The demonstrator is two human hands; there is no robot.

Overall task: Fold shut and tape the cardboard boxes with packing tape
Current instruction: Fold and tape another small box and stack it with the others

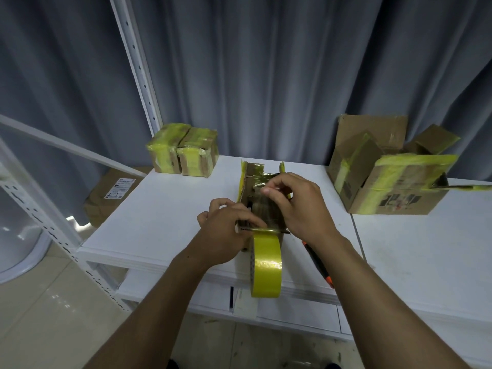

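Small cardboard box sits mid-tabletop, near the front edge, flaps partly down and its top already messy with yellow-green tape. Both hands are on it.

Left hand is at the near left corner of the box. Its fingers are curled and pinch the tape strip where it crosses the box's near top edge. Yellow tape roll stands on edge just in front of the box, the strip running up from it to that edge (roll overhangs the tabletop's front lip).

Right hand lies over the top right of the box. Its fingers are curled down onto the taped top and the thumb presses the tape there, so it holds the box. Can't tell how the fingertips lie under the palm.

Orange-and-black utility knife lies on the tabletop right of the roll, partly under the right forearm.

Two taped boxes sit side by side, touching, at the back left corner of the tabletop. Large open box, flaps up and streaked with yellow tape, sits at the back right, well apart from the small one. Another brown box with a white label sits lower down at left, past the tabletop. Grey curtain behind, white shelving upright at left.
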